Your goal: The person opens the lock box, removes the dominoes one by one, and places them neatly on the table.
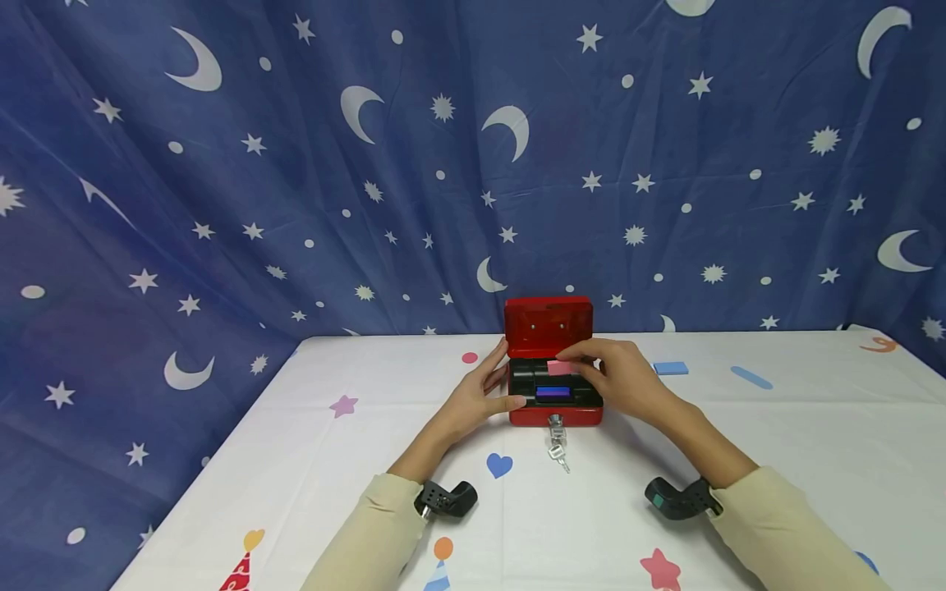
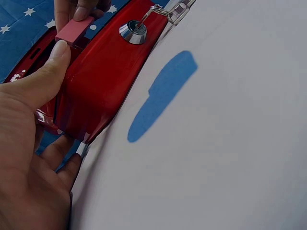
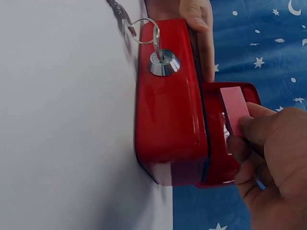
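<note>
A small red cash box [image 1: 517, 418] stands with its lid [image 1: 532, 320] raised, showing a black tray [image 1: 522, 382]. My right hand [image 1: 624, 377] pinches a flat pink block [image 3: 234, 106] between thumb and fingers, just above the tray. My left hand [image 1: 469, 402] holds the box's left side, thumb over the front rim and fingers along the outer wall. Inside the tray's front middle lies a blue-purple block [image 1: 553, 391]. A key sits in the front lock [image 3: 164, 63], with a ring and a second key [image 1: 559, 456] hanging from it.
A white cloth with printed shapes covers the table [image 1: 355, 468]. Just right of the box is a blue rectangle [image 1: 671, 368]; whether it is a block or a print I cannot tell. A blue curtain [image 1: 414, 180] with moons and stars hangs behind.
</note>
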Demonstrator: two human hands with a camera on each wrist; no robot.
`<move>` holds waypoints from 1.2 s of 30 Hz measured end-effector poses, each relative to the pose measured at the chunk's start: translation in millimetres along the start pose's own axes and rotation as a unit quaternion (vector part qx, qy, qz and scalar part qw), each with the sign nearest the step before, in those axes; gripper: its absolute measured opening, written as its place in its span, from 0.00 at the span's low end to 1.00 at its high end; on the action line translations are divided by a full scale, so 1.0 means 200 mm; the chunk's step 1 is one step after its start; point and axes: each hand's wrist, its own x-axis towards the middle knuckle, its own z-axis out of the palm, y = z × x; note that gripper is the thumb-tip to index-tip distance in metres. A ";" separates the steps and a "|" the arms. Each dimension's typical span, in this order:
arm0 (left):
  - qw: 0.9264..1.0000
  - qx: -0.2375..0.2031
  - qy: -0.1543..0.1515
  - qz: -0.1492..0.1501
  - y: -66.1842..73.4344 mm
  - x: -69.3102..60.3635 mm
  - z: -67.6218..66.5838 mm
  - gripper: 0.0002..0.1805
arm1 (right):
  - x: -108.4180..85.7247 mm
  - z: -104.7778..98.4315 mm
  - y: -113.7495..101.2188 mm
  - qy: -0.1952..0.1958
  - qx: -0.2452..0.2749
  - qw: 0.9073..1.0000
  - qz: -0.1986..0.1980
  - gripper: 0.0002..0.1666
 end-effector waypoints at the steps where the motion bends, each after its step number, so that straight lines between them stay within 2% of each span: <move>1: 1.000 0.001 0.001 0.000 0.00 0.00 0.00 0.50 | 0.00 -0.01 0.00 0.003 0.000 1.000 -0.001 0.14; 22: 1.000 -0.010 -0.005 0.002 0.00 0.00 0.00 0.49 | -0.05 -0.15 0.06 0.019 -0.017 1.000 -0.008 0.15; 36: 1.000 0.000 -0.011 -0.003 0.00 0.00 -0.01 0.50 | -0.13 -0.24 0.13 0.005 -0.028 0.999 0.044 0.16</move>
